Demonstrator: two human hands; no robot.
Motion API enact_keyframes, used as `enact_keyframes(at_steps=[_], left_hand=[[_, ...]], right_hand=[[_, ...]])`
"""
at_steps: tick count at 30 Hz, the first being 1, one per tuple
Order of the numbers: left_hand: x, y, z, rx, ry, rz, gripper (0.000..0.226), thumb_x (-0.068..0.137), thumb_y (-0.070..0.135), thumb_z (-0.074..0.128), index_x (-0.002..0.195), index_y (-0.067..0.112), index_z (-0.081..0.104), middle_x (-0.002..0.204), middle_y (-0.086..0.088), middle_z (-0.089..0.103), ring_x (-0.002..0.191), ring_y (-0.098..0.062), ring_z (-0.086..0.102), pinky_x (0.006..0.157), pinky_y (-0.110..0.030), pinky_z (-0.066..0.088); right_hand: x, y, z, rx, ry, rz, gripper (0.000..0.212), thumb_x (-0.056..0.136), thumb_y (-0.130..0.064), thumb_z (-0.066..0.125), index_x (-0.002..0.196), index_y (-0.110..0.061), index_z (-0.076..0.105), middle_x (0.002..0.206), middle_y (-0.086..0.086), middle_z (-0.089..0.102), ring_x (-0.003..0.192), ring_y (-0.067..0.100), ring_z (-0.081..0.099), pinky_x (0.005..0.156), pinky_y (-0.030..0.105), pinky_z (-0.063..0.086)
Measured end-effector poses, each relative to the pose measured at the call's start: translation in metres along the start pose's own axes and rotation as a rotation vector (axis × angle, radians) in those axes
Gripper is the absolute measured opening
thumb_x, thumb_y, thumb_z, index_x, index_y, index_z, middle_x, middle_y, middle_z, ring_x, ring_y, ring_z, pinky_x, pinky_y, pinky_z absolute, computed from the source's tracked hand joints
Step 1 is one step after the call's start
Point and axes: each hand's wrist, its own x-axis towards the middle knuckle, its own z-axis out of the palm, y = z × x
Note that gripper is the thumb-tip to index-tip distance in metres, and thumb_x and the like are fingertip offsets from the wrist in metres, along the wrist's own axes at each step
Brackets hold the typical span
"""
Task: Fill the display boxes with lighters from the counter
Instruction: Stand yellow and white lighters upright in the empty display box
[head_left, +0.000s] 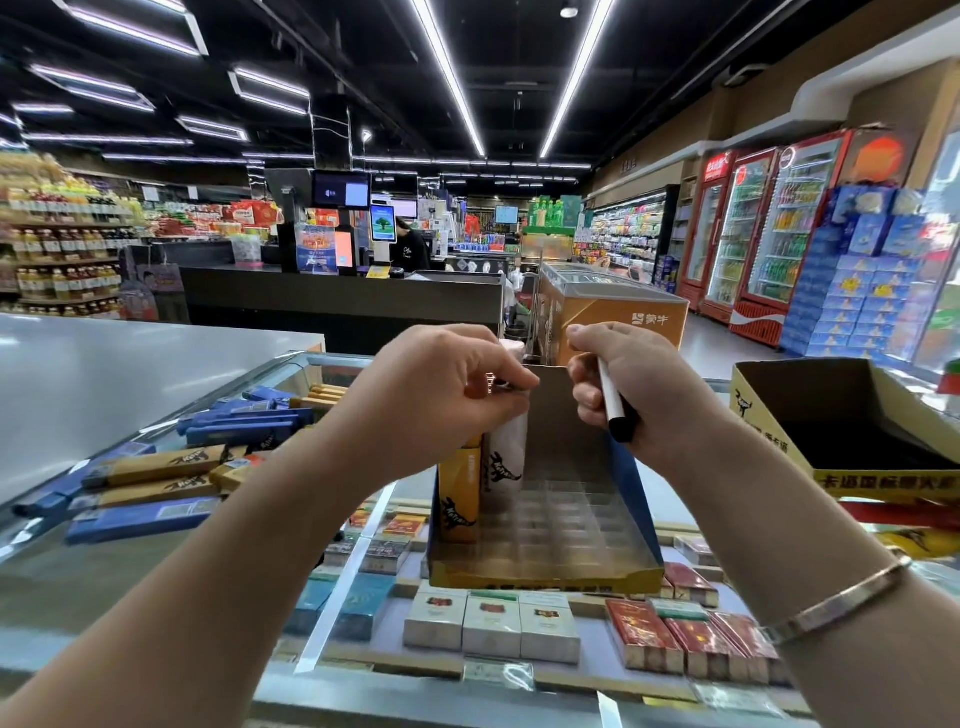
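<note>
Left hand: my left hand (447, 384) has its fingers curled tight round the tops of some tall lighters, a white plastic lighter with a black animal picture (506, 457) and a yellow plastic lighter (460, 499) next to it. I am lowering them into the box.

Right hand: my right hand (628, 384) is closed round one more thin white lighter with a black end (613, 397). It sits just right of the left hand, above the box.

Box: the open cardboard display box with a yellow front and blue sides (545, 574) stands on the glass counter (363, 691), in the middle and near me. Inside is a clear plastic tray of small square holes. The lighters go in the far left corner. Most holes look free.

More lighters: long blue and tan lighter packs (156, 483) lie flat in a pile on the counter to the left.

Second box: a bigger yellow cardboard box (779, 415) sits to the right and looks dark inside.

How they feel: I think each lighter is light, hard and smooth, so it may slip.

Where to hold: I would pinch near the metal top and keep it straight up, so the bottom drops into a hole.

Care: the box looks thin and light, so a push may slide it.
</note>
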Motion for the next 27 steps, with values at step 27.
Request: enact_keyframes(at_steps=[27], left_hand=[[-0.0017,0.0026,-0.0006,0.226,-0.063,-0.064,0.013,0.083,0.038,0.063,0.088,0.032,0.073,0.072,0.020,0.059,0.066,-0.001,0.057,0.062,-0.034,0.053]], right_hand=[[-0.0031,0.0028,0.0101,-0.074,-0.043,0.033,0.023,0.095,-0.031,0.050,0.081,-0.014,0.045,0.059,0.000,0.043,0.047,0.015,0.042,0.048,0.027,0.038]])
